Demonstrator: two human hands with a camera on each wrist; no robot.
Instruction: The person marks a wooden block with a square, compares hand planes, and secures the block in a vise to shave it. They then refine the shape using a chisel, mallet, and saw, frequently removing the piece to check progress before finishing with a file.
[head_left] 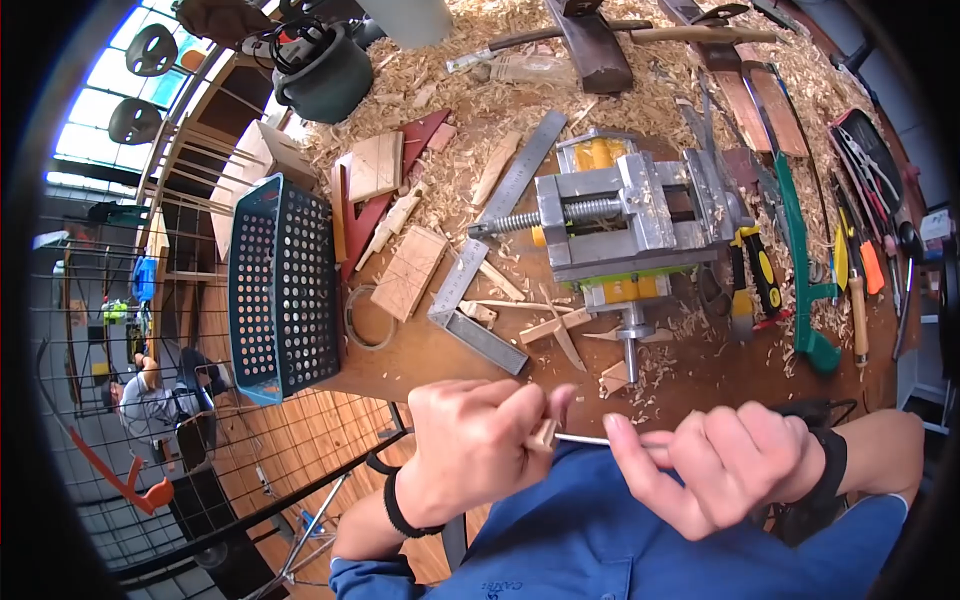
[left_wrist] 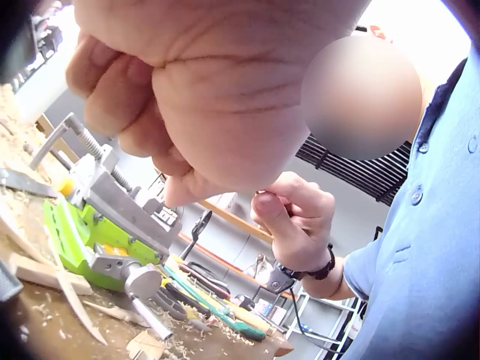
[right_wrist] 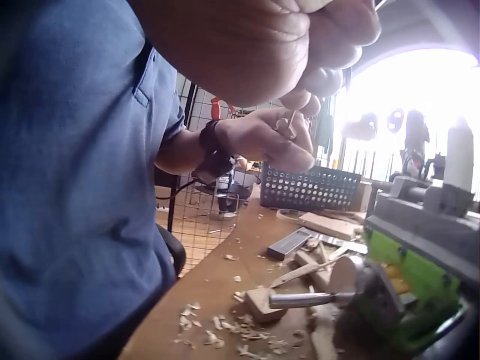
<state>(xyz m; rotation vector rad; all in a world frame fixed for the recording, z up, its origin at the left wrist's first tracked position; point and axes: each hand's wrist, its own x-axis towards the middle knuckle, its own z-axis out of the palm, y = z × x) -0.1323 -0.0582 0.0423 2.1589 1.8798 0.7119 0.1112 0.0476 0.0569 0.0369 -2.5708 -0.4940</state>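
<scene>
In the head view, my left hand [head_left: 465,450] grips a small pale wooden piece [head_left: 541,436], its end showing beside the thumb. My right hand [head_left: 720,465] pinches a thin, light rod [head_left: 582,439] that runs across to the wooden piece; the rod's kind does not show. Both hands are raised in front of the blue shirt, nearer me than the bench edge. The right wrist view shows the wooden piece [right_wrist: 285,125] poking out of the left fist. From the left wrist, the right hand [left_wrist: 296,217] has its thumb pressed toward its bent fingers.
A metal vise [head_left: 640,215] stands on the bench beyond my hands, among wood shavings. A perforated basket [head_left: 285,290] sits at the left edge. Metal squares [head_left: 470,300], wood blocks [head_left: 410,272] and a green-handled saw [head_left: 800,260] lie around. A person [head_left: 165,400] is behind the mesh.
</scene>
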